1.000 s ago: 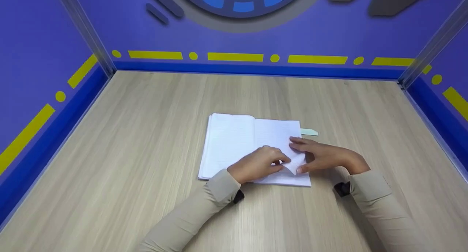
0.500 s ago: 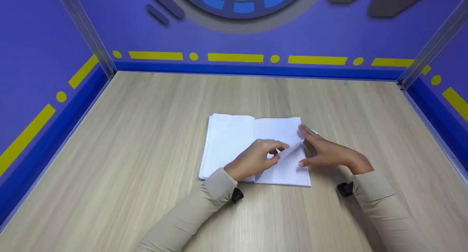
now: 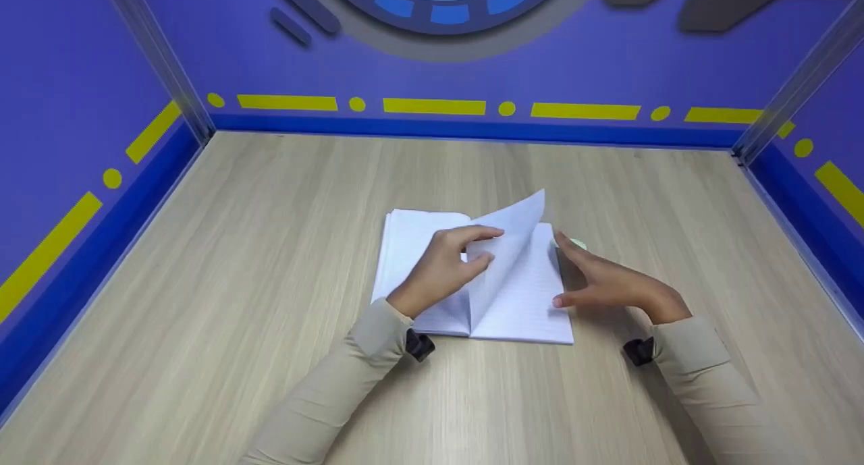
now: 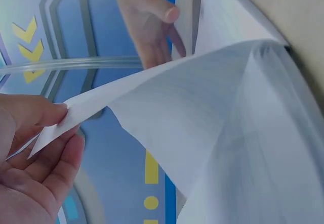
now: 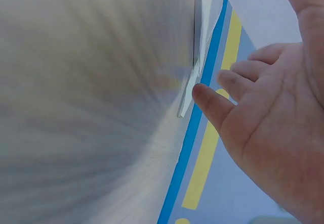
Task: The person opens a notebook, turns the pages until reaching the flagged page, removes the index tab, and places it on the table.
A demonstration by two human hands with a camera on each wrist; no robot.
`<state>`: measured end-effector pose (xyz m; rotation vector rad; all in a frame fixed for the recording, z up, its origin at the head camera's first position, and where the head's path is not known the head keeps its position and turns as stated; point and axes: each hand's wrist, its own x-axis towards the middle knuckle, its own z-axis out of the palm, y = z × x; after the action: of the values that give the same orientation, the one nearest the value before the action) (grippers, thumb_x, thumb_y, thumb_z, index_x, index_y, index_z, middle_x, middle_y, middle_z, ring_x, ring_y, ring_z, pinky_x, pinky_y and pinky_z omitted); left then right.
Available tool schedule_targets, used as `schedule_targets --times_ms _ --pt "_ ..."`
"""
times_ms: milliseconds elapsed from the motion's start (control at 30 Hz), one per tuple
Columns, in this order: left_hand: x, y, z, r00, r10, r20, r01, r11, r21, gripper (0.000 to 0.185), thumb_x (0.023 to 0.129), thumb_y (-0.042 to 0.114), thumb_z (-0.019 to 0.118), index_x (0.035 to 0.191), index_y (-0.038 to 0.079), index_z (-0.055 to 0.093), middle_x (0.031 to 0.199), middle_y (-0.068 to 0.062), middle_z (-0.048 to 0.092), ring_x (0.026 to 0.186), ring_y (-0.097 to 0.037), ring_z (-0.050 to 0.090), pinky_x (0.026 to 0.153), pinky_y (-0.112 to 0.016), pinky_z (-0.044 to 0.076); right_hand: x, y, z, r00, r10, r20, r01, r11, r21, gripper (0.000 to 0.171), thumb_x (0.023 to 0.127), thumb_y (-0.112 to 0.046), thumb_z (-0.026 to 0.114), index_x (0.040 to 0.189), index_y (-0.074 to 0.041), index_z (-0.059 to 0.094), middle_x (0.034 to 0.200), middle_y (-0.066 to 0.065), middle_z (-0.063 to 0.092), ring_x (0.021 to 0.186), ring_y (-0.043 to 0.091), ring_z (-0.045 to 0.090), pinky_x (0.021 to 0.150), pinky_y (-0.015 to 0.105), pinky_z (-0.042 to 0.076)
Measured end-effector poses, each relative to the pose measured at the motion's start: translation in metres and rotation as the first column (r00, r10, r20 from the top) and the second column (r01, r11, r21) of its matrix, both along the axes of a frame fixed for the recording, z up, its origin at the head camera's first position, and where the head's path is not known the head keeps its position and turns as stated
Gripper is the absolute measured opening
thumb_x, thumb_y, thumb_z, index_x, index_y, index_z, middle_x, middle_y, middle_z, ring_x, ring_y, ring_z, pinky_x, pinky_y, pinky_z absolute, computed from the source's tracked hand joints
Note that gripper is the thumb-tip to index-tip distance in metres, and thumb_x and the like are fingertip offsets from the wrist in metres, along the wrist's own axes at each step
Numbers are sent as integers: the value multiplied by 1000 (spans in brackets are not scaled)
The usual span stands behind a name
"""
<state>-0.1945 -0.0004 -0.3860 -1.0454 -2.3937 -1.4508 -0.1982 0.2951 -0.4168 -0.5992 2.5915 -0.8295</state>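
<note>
An open notebook (image 3: 533,316) with lined white pages lies mid-table in the head view. One page (image 3: 509,266) stands raised and bowed near the spine. My left hand (image 3: 437,269) pinches that page by its outer edge; the left wrist view shows the edge between the thumb and fingers (image 4: 63,171). Beside the notebook's right edge is my right hand (image 3: 611,276), thumb and fingers spread, holding nothing. Whether its thumb tip touches the notebook I cannot tell. A pale green tab (image 5: 188,93) sticks out past the pages, partly hidden behind the right hand in the head view.
The wood-grain table (image 3: 256,249) extends around the notebook. Blue-purple panels (image 3: 432,80) with yellow markings close off the back and both sides. Metal posts (image 3: 162,63) stand at the back corners. A dark strap piece (image 3: 420,345) is at the left cuff.
My left hand has lifted the page from its lower right corner and carried it left and upward toward the spine. My right hand has shifted slightly up, off the page, with fingers spread.
</note>
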Motion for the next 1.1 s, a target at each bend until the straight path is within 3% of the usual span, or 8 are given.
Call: schedule_targets --times_ms 400,733,967,1100 --pt "-5 -28 -2 999 41 16 -40 999 -7 31 85 -3 64 115 -2 66 114 -15 68 107 -24 64 93 -38 52 3 -2 -2 1000 14 23 -15 1000 18 111 80 -50 73 154 -4 4 162 16 6 149 34 8 117 54 14" --pt "-10 -54 -4 997 72 19 -69 988 -142 43 84 -2 67 126 1 60 124 -13 63 98 -23 61 85 -36 53 3 -3 -2 998 39 49 -39 999 12 109 79 -49 74 155 -6 9 162 14 8 149 33 9 117 54 14" --pt "-10 -66 -7 993 118 17 -109 956 -272 53 83 2 70 133 7 56 147 -16 42 132 -31 46 103 -39 45 3 -5 -2 997 68 43 -70 996 49 108 78 -51 74 154 -5 12 162 14 11 149 32 11 116 53 16" --pt "-10 -71 -11 987 131 88 -92 930 -355 59 84 6 71 140 11 51 158 -12 25 143 -30 30 109 -40 39 3 -6 -1 996 75 45 -78 995 62 107 78 -50 74 154 -6 13 161 13 12 149 33 12 116 53 17"
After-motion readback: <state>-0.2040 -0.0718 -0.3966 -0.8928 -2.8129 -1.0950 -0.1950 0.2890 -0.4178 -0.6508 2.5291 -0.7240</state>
